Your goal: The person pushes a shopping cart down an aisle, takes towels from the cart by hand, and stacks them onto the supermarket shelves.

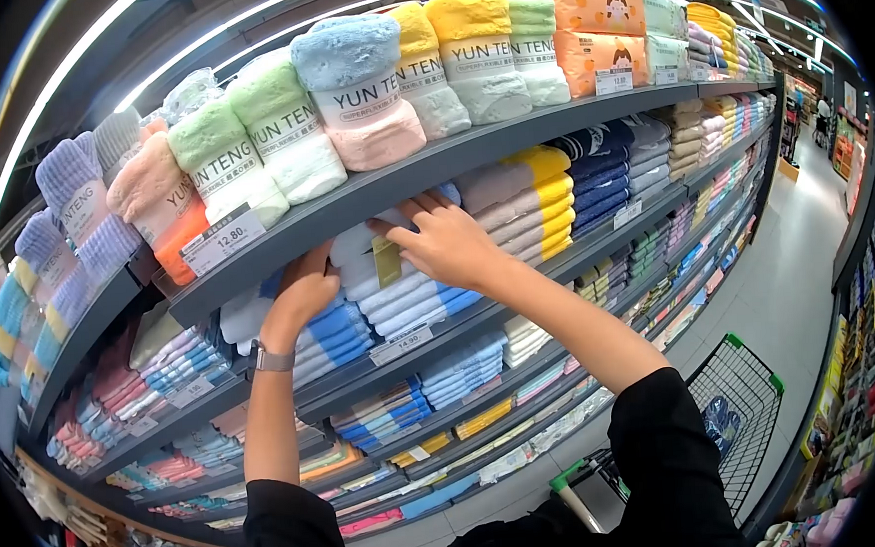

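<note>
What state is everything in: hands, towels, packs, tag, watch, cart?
White-and-blue towels, folded, stacked
Left hand, at towels, fingers partly hidden
Right hand, on towels, fingers spread
Banded towels, bundled, standing
Orange packs, stacked
Gold tag, hanging
Watch, strapped on
Cart, upright, holding dark-blue item

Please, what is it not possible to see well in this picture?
All in the head view:
- Grip of left hand and right hand: fingertips hidden at the folded towels, under the upper shelf.
- Gold tag: print too small.
- Dark item in the cart: too unclear to identify.
- Person down the aisle: tiny, blurred.
</note>
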Motion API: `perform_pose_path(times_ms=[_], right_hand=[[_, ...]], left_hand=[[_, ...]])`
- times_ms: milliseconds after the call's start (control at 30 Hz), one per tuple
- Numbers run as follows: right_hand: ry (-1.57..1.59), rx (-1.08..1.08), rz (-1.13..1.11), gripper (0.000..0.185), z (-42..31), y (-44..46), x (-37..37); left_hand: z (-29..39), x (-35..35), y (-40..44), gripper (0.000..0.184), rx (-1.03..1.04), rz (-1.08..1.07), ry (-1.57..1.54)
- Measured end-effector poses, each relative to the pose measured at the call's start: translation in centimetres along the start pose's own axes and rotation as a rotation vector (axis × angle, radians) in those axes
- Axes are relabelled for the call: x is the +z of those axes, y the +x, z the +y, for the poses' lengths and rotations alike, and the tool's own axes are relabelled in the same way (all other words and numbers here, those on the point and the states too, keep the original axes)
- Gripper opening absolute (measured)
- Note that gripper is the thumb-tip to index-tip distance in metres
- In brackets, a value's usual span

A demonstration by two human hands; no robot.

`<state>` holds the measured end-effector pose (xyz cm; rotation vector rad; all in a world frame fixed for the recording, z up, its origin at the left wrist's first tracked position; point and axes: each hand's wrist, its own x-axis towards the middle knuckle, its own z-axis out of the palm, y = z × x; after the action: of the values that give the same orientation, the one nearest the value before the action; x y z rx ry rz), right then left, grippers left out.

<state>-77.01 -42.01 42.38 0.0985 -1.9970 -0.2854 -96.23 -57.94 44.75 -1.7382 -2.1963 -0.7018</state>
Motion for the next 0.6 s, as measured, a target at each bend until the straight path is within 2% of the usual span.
perform_pose_path(times_ms=[100, 200, 300, 400, 500, 533, 600], right_hand=[[0.019, -0.042, -0.026, 0.036, 0.0, 0.8, 0.0], [0.061, 0.011, -0.14, 0.028, -0.3, 0.9, -0.1], [0.188, 0.066, -0.058, 0.022, -0.1, 1.2, 0.6], [0.581, 0.305, -0.023, 0.021, 0.4, 1.7, 1.7], [0.733, 0.743, -0.025, 0.025, -0.4, 2.9, 1.2], [0.738, 0.839, -0.047, 0.028, -0.6, 3.3, 1.0], [0.694, 0.894, 0.066, 0.029, -0.7, 3.5, 2.0]], left_hand=[[0.5, -0.5, -0.2, 0.051, -0.038, -0.017, -0.025], [0.7, -0.3, -0.3, 0.05, -0.042, -0.008, -0.043], [0.5, 0.0, -0.4, 0.05, -0.017, 0.013, -0.05], [0.2, 0.2, -0.4, 0.049, 0.025, 0.044, -0.034], [-0.2, 0.6, -0.5, 0.048, 0.044, 0.083, -0.026], [0.1, 0.4, -0.7, 0.047, 0.047, 0.079, -0.034], [0.6, 0.2, -0.8, 0.046, 0.033, 0.087, -0.044]])
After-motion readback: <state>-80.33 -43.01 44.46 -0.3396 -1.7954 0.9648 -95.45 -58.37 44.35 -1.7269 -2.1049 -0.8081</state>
